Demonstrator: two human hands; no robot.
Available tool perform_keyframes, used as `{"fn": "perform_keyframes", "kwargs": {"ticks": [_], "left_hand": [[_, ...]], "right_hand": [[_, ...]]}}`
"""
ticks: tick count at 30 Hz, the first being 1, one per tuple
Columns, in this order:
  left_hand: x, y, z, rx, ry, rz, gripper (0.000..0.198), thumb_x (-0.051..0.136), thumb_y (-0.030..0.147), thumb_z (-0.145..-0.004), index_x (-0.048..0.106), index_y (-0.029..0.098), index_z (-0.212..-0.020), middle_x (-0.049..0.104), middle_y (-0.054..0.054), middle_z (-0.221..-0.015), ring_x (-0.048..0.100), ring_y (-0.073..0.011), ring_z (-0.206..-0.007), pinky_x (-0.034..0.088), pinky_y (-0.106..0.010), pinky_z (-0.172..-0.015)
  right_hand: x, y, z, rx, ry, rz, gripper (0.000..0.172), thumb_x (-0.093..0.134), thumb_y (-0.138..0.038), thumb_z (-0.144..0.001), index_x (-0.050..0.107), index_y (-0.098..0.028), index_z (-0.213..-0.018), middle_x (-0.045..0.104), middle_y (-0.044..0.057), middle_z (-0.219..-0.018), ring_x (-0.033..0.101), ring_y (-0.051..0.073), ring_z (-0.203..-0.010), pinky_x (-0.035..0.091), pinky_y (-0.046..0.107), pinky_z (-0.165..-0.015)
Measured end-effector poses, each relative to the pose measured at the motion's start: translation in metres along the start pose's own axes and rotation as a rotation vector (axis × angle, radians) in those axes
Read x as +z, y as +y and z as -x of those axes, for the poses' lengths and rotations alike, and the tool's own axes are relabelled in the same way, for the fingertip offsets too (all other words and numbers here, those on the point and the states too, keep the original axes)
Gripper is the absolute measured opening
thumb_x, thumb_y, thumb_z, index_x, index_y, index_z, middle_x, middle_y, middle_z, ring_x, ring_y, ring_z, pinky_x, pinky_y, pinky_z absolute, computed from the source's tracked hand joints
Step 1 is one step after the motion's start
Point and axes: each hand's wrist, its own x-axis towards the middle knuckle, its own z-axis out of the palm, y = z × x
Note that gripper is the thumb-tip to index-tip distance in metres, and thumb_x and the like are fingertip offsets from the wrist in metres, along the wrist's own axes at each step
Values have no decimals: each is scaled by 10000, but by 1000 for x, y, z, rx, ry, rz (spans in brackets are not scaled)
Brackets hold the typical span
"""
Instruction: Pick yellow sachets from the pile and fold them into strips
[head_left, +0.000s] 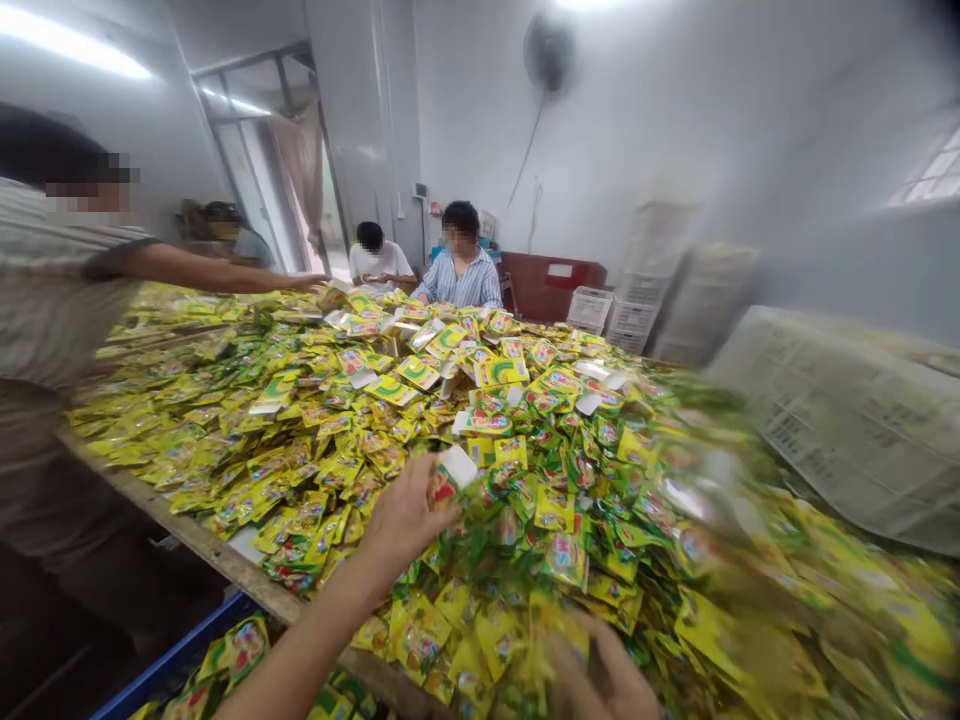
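Note:
A big heap of small yellow-and-green sachets covers a long wooden table. My left hand reaches over the pile with its fingers closed on a small sachet with a white back, lifted a little above the heap. My right hand is low at the bottom edge, blurred by motion, resting among the sachets; its fingers cannot be made out.
A person in a striped shirt stands at the left, arm stretched across the pile. Two more people sit at the far end. A blue crate with sachets stands under the table edge. White crates and a large wrapped bundle are at the right.

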Motion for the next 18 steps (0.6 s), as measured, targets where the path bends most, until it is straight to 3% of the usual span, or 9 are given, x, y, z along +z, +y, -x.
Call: {"fn": "perform_keyframes", "kwargs": {"ticks": [2, 4, 6, 10, 13, 16, 18], "left_hand": [[15, 24, 53, 55, -144, 64, 584, 756, 410, -665, 551, 271, -1194, 687, -68, -1047, 662, -309, -927, 486, -344, -733], [30, 44, 99, 74, -230, 148, 603, 739, 397, -688, 518, 298, -1240, 700, -59, -1096, 671, -299, -963, 500, -339, -779], [44, 57, 131, 45, -230, 193, 594, 705, 357, -722, 491, 300, -1273, 691, -67, -1156, 663, -302, -1027, 500, -358, -845], [68, 70, 157, 34, -186, 178, 581, 663, 222, -714, 516, 286, -1272, 669, -86, -1185, 637, -315, -1077, 490, -407, -901], [79, 85, 168, 16, -205, 232, 549, 673, 245, -724, 549, 268, -1258, 671, -107, -1126, 634, -331, -1031, 480, -438, -892], [83, 102, 188, -143, -302, 473, 563, 783, 304, -631, 611, 284, -1166, 696, -91, -1055, 639, -354, -990, 501, -423, -836], [82, 110, 206, -293, -423, 750, 570, 820, 319, -595, 637, 292, -1134, 710, -80, -1083, 636, -356, -1030, 508, -394, -857]], "right_hand": [[-6, -23, -10, 7, -65, -64, 378, 630, -464, -824, 695, -227, -1111, 694, 35, -738, 576, 176, -458, 479, 290, -439], [-9, -40, -19, -157, -109, -34, 290, 619, -389, -845, 706, -221, -1065, 693, 53, -860, 634, 188, -649, 526, 286, -610], [-12, -45, -25, -260, -211, 62, 197, 619, -290, -843, 726, -221, -992, 677, 50, -904, 632, 196, -809, 505, 282, -752], [-29, -33, -19, -230, -380, 261, 145, 602, -175, -820, 740, -206, -851, 623, 9, -773, 580, 162, -758, 441, 238, -695], [-49, -29, -14, -224, -471, 351, 184, 581, -109, -785, 734, -211, -787, 602, -5, -749, 561, 156, -752, 417, 233, -697], [-71, -33, -12, -199, -593, 383, 223, 561, -55, -739, 718, -213, -741, 623, 0, -815, 571, 159, -780, 419, 236, -726], [-84, -35, -10, -155, -633, 356, 244, 582, -47, -725, 719, -224, -824, 645, -5, -851, 580, 162, -789, 420, 238, -720]]}}
